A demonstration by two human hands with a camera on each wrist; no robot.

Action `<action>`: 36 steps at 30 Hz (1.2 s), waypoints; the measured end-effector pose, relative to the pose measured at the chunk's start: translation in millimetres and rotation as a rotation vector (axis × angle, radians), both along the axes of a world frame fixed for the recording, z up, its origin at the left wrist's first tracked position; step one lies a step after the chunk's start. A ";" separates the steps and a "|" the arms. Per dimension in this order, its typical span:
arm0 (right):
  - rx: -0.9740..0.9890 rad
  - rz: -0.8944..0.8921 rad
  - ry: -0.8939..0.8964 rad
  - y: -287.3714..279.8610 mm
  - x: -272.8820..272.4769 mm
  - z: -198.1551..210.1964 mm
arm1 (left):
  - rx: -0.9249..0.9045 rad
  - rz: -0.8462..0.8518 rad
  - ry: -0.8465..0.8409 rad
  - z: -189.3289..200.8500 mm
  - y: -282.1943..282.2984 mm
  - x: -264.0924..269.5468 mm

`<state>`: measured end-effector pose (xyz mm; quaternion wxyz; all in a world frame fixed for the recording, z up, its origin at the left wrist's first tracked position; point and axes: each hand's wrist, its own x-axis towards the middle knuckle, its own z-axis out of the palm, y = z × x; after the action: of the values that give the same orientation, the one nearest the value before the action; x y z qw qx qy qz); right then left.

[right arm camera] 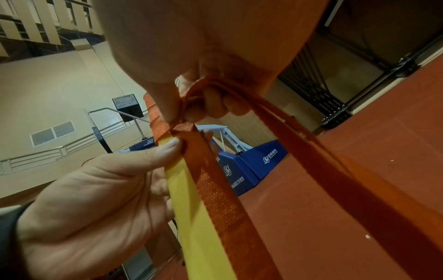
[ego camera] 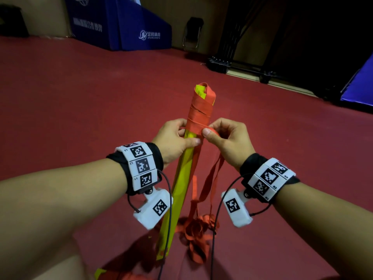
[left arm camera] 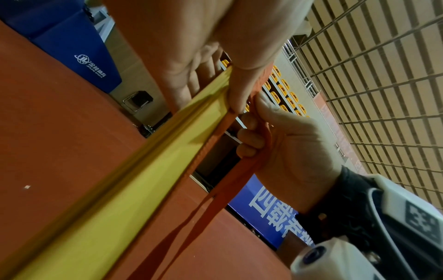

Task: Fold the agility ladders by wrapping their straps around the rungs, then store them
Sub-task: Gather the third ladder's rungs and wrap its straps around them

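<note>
Above the red floor (ego camera: 80, 93), a bundle of yellow rungs (ego camera: 181, 182) stands tilted between both hands, its upper part bound in orange strap (ego camera: 199, 114). The left hand (ego camera: 173, 141) curls around the rungs just under the wrapping, thumb pressed on the front. The right hand (ego camera: 228, 138) pinches the strap beside the bundle, loose lengths trailing to a heap below. Blue padding (ego camera: 129, 23) by the wall bears a white logo and Chinese characters too small to read.
</note>
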<state>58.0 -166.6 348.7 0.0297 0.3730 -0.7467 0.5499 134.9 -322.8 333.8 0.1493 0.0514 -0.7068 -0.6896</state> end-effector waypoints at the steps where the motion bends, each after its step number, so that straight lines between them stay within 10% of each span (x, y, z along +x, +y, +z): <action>1: 0.005 -0.005 0.001 0.2 0.2 -0.2 | -0.007 -0.003 -0.001 0.1 -0.1 0.3; 36: -0.068 -0.004 0.102 -2.9 4.2 3.6 | -0.004 0.137 0.108 9.3 -1.6 8.5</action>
<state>62.1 -169.5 352.3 0.0813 0.3979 -0.7258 0.5553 143.4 -324.4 343.1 0.2341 0.0621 -0.6941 -0.6779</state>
